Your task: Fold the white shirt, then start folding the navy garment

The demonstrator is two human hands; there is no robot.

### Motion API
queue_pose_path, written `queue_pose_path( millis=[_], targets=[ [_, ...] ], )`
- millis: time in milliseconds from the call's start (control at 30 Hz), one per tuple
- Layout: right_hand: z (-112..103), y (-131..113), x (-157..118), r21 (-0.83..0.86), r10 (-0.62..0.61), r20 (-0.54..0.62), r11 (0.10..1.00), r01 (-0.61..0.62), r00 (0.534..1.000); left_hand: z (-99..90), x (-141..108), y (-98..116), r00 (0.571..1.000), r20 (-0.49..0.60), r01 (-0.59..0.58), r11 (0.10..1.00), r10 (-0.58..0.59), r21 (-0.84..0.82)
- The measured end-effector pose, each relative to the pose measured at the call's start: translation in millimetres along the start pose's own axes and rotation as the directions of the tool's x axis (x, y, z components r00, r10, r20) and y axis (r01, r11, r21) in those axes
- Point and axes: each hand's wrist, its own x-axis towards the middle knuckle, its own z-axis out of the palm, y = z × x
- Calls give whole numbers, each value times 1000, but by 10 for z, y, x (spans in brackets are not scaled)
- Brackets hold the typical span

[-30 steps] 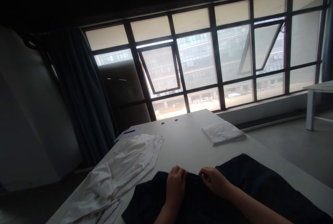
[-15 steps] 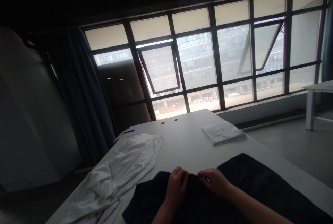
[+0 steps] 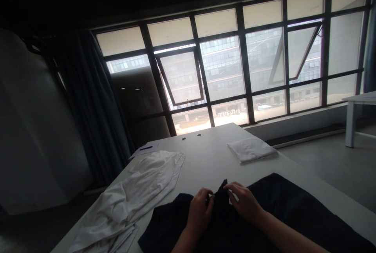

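Note:
A dark navy garment (image 3: 279,206) lies spread across the near part of the table, its lower part running out of view. My left hand (image 3: 200,208) rests on it with curled fingers, thumb and forefinger pinching the cloth near its top edge. A small peak of dark cloth stands up between my hands. My right hand (image 3: 242,202) has its fingertips closed on the right side of that peak. The dark fabric hides fine detail, so I cannot tell which part of the garment is pinched.
A crumpled white cloth (image 3: 129,194) covers the table's left side. Farther back on the right lies a folded white cloth (image 3: 252,149). A pen (image 3: 146,148) rests on paper at the far left corner. Beyond the white table (image 3: 205,159) are windows and a dark curtain (image 3: 96,112).
The cloth between my hands has risen into a small peak. My right hand's fingers have lifted slightly with it; my left hand has barely moved.

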Motion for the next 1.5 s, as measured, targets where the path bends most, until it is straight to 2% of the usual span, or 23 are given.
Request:
queue_pose_path(
  millis=[167,267,400,633,867,1200,1400,1500],
  targets=[
    [-55,-70,0,-14,-116,4,993,116,993,-3,15,-13,997,-15,-71,997,71,3],
    [-61,-108,-3,-9,-156,34,988,156,987,-3,15,-7,992,71,-105,994,105,-11],
    [-46,-114,5,3,-126,52,992,126,991,-2,9,16,980,167,-107,994,106,-5],
    [0,-56,9,-6,-97,61,995,98,993,9,1,13,987,133,-94,995,91,17],
    [8,-45,10,-33,-111,93,993,114,989,13,4,-16,989,148,25,999,-20,-33],
    [6,-52,0,-22,-124,112,992,127,986,38,-13,-44,983,172,-50,997,59,-54],
    [-20,-80,-8,-25,-157,125,987,162,980,2,-16,-17,962,222,-152,987,161,-57],
    [-18,-70,-12,-18,-145,126,989,149,981,-8,-12,4,969,189,-145,987,157,-74]
  ],
)
